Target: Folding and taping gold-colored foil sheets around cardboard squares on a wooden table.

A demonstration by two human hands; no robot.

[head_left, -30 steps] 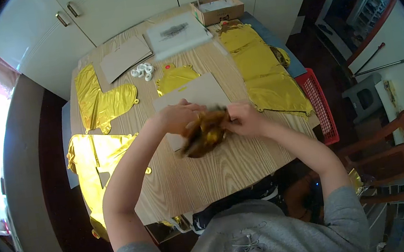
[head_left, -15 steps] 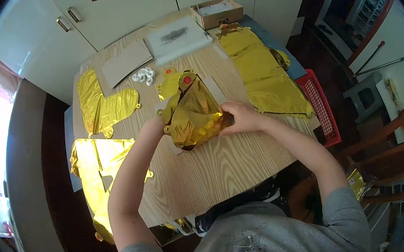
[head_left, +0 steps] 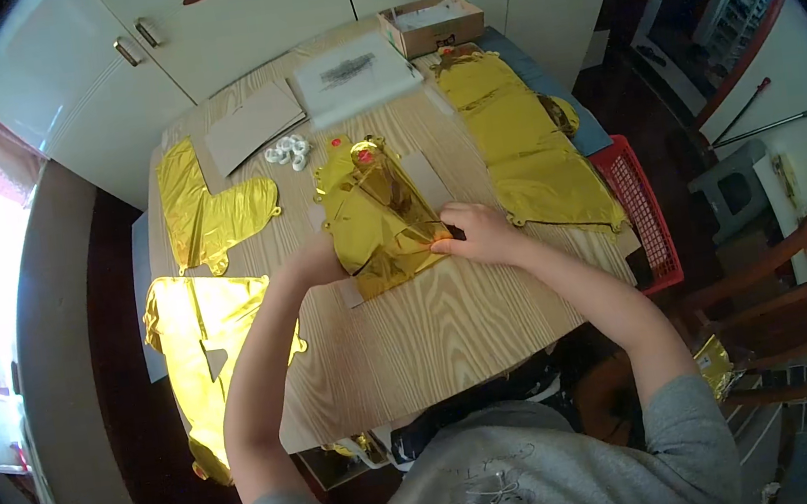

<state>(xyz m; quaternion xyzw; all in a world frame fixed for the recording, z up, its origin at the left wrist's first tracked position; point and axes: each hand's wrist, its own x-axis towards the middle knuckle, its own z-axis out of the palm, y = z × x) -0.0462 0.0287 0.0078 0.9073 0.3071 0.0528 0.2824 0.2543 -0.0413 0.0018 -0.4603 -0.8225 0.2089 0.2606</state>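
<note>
Left hand: my left hand [head_left: 312,261] lay closed on the near-left edge of the gold foil balloon [head_left: 374,213], fingers pressing it down.
Right hand: my right hand [head_left: 475,234] pinched the balloon's near-right edge between curled fingers and thumb.
Balloon position: it lay spread flat at the middle of the wooden table [head_left: 432,319], over a grey card sheet [head_left: 427,177], its red-dotted tip pointing far.
Step in hand: by my judgement, flattening the balloon on the card.
Next move: I judged it called for an even pull from both hands, keeping the thin foil free of creases.
Surroundings: flat gold balloons [head_left: 207,211] lay to the left, a long gold piece [head_left: 520,137] to the right, white rings [head_left: 287,150] and a cardboard box [head_left: 431,25] on the far side.
</note>
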